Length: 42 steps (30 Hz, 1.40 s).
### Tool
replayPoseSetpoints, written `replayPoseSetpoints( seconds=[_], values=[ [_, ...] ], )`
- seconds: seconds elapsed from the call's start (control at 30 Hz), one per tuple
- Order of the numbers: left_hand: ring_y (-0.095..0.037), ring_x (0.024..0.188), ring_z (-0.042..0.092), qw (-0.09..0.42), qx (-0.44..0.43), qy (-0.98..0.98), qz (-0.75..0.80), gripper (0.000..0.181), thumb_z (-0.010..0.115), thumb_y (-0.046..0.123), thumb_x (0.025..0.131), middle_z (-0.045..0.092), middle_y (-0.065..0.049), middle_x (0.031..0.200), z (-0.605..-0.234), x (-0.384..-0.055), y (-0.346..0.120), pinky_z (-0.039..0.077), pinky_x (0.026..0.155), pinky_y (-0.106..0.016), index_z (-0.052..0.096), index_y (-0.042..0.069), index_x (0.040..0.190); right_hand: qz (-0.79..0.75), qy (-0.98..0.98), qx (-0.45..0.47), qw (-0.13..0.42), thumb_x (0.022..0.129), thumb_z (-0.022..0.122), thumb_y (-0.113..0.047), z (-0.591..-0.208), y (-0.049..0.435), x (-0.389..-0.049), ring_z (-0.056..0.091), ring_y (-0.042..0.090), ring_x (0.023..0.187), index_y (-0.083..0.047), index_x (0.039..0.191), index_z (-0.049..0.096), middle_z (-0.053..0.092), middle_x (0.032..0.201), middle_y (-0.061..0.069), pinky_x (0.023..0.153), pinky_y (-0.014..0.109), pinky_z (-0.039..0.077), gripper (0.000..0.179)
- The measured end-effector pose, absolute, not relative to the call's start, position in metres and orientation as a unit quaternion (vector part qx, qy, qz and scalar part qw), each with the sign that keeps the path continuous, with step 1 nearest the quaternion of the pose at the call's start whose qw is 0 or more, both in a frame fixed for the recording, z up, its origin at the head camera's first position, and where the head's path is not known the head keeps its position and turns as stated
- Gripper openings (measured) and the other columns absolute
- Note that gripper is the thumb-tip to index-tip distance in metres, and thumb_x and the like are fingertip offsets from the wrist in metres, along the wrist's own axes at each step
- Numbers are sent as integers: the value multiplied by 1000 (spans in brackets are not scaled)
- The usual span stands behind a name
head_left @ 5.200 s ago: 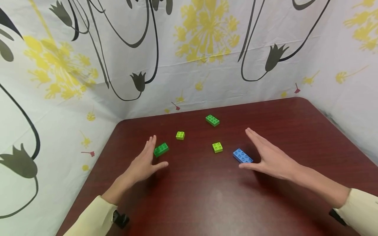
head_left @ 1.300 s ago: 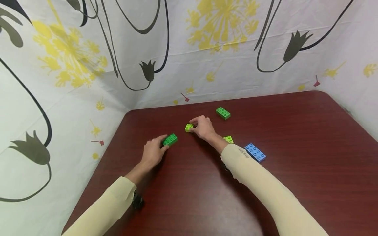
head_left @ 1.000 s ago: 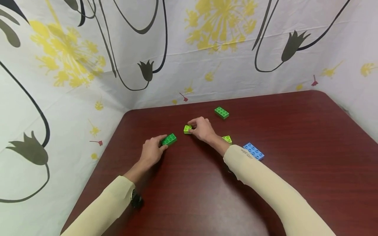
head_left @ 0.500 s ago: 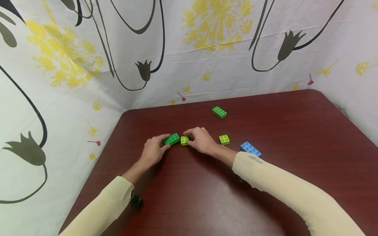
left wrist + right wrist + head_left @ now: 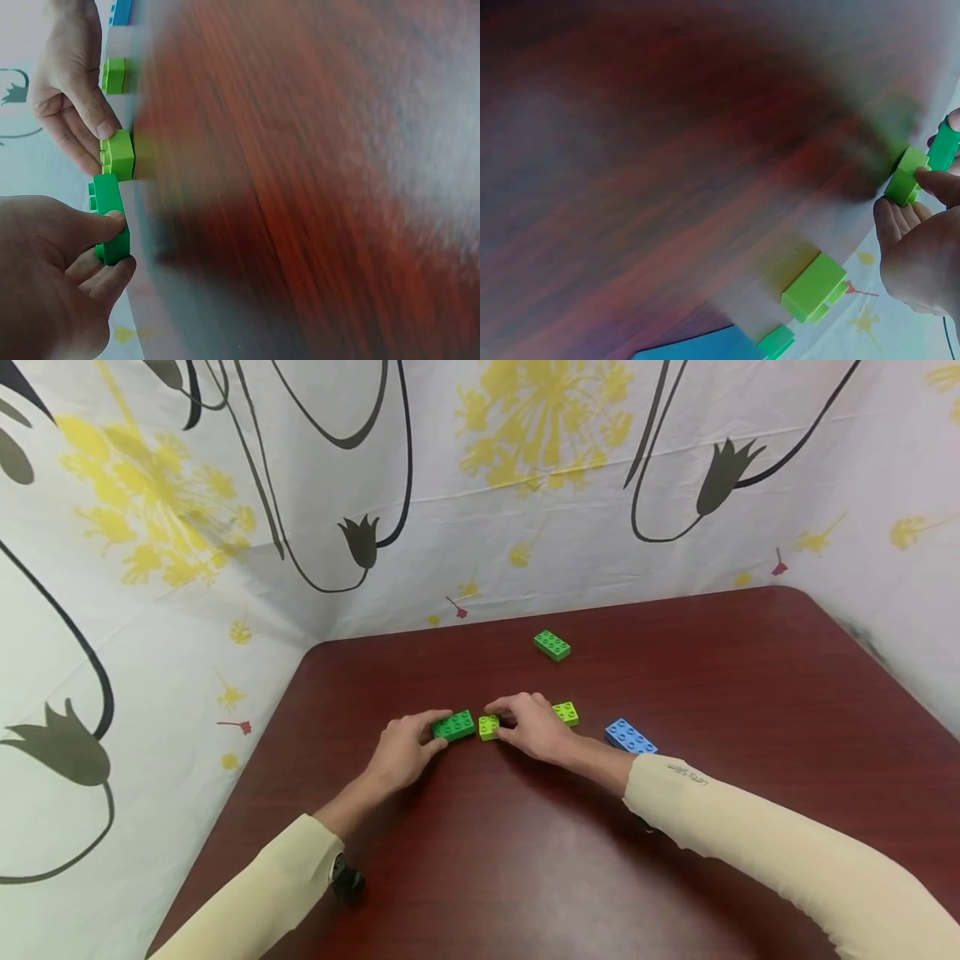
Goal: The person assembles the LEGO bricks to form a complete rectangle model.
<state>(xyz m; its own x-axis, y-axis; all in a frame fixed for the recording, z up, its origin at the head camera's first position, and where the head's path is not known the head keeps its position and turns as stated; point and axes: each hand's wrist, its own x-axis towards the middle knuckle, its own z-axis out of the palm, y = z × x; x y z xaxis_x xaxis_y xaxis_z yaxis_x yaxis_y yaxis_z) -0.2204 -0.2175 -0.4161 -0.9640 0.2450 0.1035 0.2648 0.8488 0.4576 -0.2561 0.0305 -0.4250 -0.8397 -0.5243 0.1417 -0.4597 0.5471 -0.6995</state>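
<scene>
My left hand (image 5: 403, 752) pinches a dark green toy brick (image 5: 454, 727) between thumb and fingers, at the middle of the table. Just to its right, my right hand (image 5: 534, 727) pinches a small lime green brick (image 5: 488, 727) at its right side. A narrow gap parts the two bricks in the head view. In the left wrist view the green brick (image 5: 112, 217) overlaps the lower end of the lime brick (image 5: 120, 156). Behind my right hand lies a second lime brick (image 5: 566, 713), partly covered by it.
A blue brick (image 5: 630, 737) lies right of the second lime brick, close behind my right sleeve (image 5: 750, 818). Another green brick (image 5: 552, 645) lies farther back on the dark red table (image 5: 525, 860). A patterned cloth (image 5: 420, 552) hangs behind the table edge.
Both hands have come from hovering open to gripping bricks. My right hand has drawn the lime brick toward me, near the green one. Lately both hands and bricks have shifted slightly right.
</scene>
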Motion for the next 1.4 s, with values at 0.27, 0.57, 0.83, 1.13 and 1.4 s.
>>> replayPoseSetpoints(
  seconds=[0.27,0.57,0.83,1.13,1.4],
  values=[
    [-28,120,69,0,-157,-960,-231,48,80,13,97,70,-9,138,-415,-213,-205,58,96,-49,69,18,144,-386,876,-285,39,98,77,-4,-427,47,-246,70,31,121,0,136,70,72,133,15,100,46,57,39],
    [-26,122,69,-10,-186,-954,-233,48,80,13,97,70,-8,138,-415,-206,-192,57,98,-48,68,16,144,-398,869,-287,61,97,77,-2,-425,60,-236,70,32,122,2,136,69,71,133,16,100,45,57,40],
    [-26,122,69,-20,-204,-948,-244,48,80,12,97,70,-8,138,-417,-202,-184,58,96,-47,68,15,143,-392,871,-292,54,96,78,-3,-428,73,-227,72,29,118,1,134,71,73,131,15,99,45,58,39],
    [-24,120,70,-25,-216,-944,-248,47,80,11,97,71,-9,137,-418,-200,-176,60,94,-45,68,14,143,-402,865,-297,42,95,78,-1,-431,82,-217,72,29,117,1,132,72,74,129,14,97,45,59,37],
    [-22,120,70,-38,-225,-940,-254,46,79,12,99,70,-8,137,-419,-196,-172,60,94,-43,68,15,144,-393,877,-276,27,94,81,-5,-430,85,-204,73,29,116,-3,132,73,75,128,12,97,46,59,39]
  ],
)
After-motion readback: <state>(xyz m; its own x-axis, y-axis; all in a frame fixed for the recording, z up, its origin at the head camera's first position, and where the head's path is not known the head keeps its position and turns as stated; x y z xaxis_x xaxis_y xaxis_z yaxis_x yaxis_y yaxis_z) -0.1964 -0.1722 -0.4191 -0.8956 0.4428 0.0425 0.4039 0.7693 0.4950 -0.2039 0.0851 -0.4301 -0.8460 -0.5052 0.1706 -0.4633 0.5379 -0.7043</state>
